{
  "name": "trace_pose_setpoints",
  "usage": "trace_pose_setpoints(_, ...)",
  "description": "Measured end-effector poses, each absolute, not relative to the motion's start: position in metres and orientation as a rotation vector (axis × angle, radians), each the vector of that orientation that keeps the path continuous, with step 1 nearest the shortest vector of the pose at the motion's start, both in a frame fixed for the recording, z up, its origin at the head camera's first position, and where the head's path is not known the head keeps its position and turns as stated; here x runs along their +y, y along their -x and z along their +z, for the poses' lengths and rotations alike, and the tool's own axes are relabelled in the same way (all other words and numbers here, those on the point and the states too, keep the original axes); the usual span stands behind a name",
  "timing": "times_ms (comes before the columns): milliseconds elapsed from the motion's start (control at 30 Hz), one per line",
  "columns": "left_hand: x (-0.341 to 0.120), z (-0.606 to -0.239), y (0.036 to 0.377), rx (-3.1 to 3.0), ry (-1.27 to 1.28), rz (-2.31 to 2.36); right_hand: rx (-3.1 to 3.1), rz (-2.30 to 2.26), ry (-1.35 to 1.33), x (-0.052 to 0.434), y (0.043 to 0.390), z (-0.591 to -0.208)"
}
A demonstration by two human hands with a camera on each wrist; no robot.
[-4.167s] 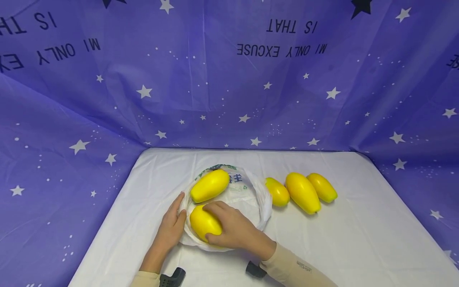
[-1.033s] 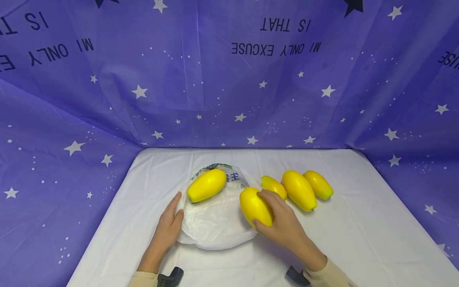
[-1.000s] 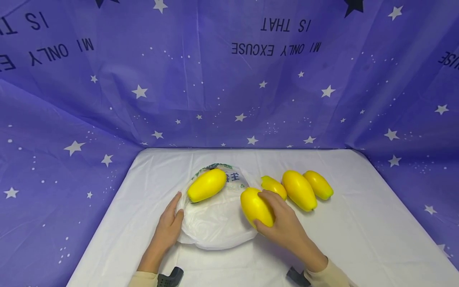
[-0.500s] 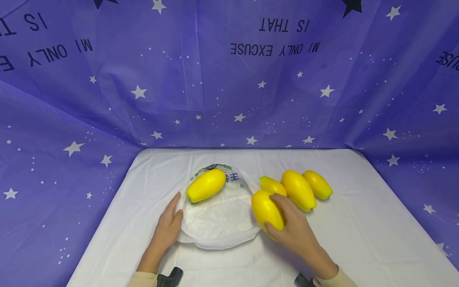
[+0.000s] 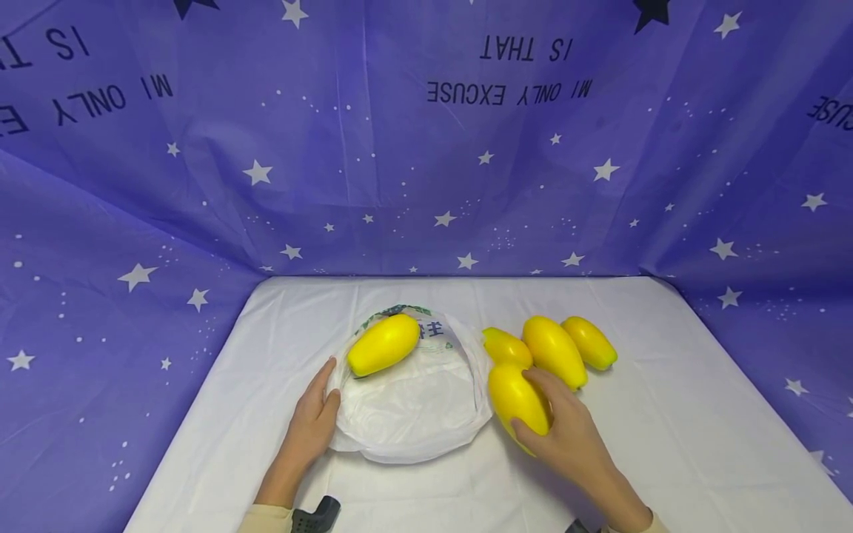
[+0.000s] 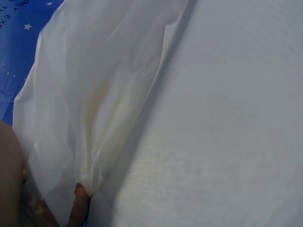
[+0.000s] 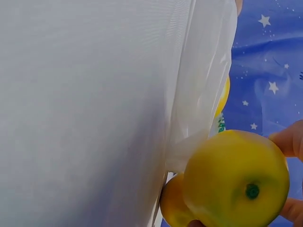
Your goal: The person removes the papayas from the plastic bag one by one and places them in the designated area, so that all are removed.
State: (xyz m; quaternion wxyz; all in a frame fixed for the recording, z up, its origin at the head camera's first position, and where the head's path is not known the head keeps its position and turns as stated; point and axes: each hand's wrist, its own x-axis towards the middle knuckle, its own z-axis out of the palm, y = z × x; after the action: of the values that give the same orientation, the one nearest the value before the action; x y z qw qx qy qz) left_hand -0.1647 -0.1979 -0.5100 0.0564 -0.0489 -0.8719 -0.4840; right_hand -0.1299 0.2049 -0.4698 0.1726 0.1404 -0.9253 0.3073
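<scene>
A white plastic bag [image 5: 413, 444] stands on the table with its mouth wide, and one yellow papaya [image 5: 384, 345] lies at its back left. My left hand [image 5: 313, 418] is at the bag's left rim; in the left wrist view, folds of the bag [image 6: 94, 118] run together at a fingertip [image 6: 79, 203]. Just outside the right rim, my right hand [image 5: 569, 433] grips a second papaya [image 5: 516, 400], thumb on one side and fingers on the other. The right wrist view shows the green-dotted end of this papaya [image 7: 232, 179]. Whether it touches the table is unclear.
Beyond the held fruit lie three more papayas: a near one [image 5: 506, 346], a larger one [image 5: 555, 352] and one [image 5: 589, 343] farthest right. A white cloth covers the table [image 5: 686, 429]. Purple star-printed curtains [image 5: 426, 185] close in the back and sides.
My right hand has lifted the papaya out of the bag's front and carried it right, over the rim, beside the other three. My left hand has kept its place at the bag.
</scene>
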Motion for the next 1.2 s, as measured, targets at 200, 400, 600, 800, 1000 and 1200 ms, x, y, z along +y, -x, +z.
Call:
trace_pose_setpoints(200, -0.198, -0.511, 0.164, -2.655, 0.138, -1.462, -2.654, 0.862, -0.375, 0.212, 0.125, -0.471)
trace_pose_setpoints(400, -0.198, -0.511, 0.163, -2.652, 0.141, -1.475, -2.700, 0.862, -0.344, 0.216, 0.120, -0.472)
trace_pose_setpoints(600, -0.198, -0.510, 0.164, -2.657, 0.134, -1.465, -2.772, 0.857, -0.293, 0.220, 0.116, -0.472)
trace_pose_setpoints(800, -0.199, -0.509, 0.165, -2.650, 0.145, -1.451, -2.806, 0.850, -0.279, 0.223, 0.115, -0.470)
trace_pose_setpoints(1000, -0.199, -0.510, 0.165, -2.645, 0.151, -1.462, -2.845, 0.828, -0.271, 0.223, 0.115, -0.467)
trace_pose_setpoints(1200, -0.198, -0.510, 0.164, -2.645, 0.152, -1.472, -2.831, 0.816, -0.285, 0.223, 0.113, -0.465)
